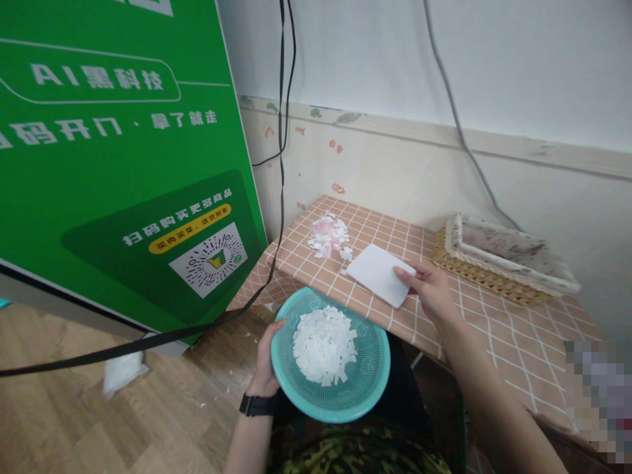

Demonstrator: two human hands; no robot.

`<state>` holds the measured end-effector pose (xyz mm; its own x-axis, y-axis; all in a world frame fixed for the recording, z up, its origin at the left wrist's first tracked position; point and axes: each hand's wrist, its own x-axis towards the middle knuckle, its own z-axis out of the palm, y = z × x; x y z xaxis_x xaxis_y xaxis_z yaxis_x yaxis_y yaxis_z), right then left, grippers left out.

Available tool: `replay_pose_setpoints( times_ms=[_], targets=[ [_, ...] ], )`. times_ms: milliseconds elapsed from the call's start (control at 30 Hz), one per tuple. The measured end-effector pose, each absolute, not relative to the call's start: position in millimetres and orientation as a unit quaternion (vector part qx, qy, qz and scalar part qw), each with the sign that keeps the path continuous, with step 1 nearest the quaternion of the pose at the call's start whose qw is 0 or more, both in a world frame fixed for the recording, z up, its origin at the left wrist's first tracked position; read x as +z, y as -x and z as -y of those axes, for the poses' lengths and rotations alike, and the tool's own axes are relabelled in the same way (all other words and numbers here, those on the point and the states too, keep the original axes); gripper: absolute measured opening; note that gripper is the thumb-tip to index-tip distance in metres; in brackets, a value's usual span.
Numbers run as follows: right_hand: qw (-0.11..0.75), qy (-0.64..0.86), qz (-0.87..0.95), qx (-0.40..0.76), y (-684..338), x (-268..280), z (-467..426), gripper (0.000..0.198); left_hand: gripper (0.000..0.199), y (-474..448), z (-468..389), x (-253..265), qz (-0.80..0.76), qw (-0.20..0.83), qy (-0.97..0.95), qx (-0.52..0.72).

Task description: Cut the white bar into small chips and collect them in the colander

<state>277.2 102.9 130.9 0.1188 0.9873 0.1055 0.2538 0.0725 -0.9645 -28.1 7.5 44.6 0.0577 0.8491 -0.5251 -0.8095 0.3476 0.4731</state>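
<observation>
My left hand [268, 359] grips the left rim of a round turquoise plastic colander [368, 388], held over my lap below the table edge. Inside it lies a heap of small torn white paper scraps [323, 345]. My right hand [430, 289] pinches the right end of a flat white card [378, 273], thumb on top, close over the checked tablecloth. Just beyond the card's far left corner sits a pile of white and pink paper scraps [329, 236] on the table.
A lined wicker basket [494, 263] stands at the table's back right, against the wall. A large green cabinet [113, 158] fills the left side. A dark strap [197, 332] hangs across in front of it. On the wooden floor lies a white plastic bag [124, 373].
</observation>
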Motion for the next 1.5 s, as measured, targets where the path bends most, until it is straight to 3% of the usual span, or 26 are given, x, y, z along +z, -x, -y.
replay_pose_setpoints(
  times_ms=[67, 167, 367, 800, 1100, 1500],
  targets=[
    [0.528, 0.594, 0.517, 0.318, -285, 131, -108, 0.047, 0.019, 28, -8, 44, -0.378, 0.729, -0.027, 0.570],
    [0.521, 0.609, 0.536, 0.266, -291, 130, -111, 0.046, 0.019, 28, -7, 43, -0.380, 0.731, -0.028, 0.566],
    [0.495, 0.604, 0.537, 0.318, -288, 124, -108, 0.048, 0.017, 28, -7, 43, -0.385, 0.728, -0.016, 0.567],
    [0.525, 0.620, 0.536, 0.231, -294, 114, -119, 0.048, 0.019, 28, -7, 43, -0.391, 0.725, -0.017, 0.567],
    [0.499, 0.593, 0.545, 0.318, -277, 107, -116, 0.052, 0.020, 28, -7, 40, -0.367, 0.727, -0.035, 0.580],
    [0.472, 0.586, 0.566, 0.337, -262, 119, -129, 0.048, 0.021, 30, -8, 36, -0.380, 0.721, -0.030, 0.578]
  ],
)
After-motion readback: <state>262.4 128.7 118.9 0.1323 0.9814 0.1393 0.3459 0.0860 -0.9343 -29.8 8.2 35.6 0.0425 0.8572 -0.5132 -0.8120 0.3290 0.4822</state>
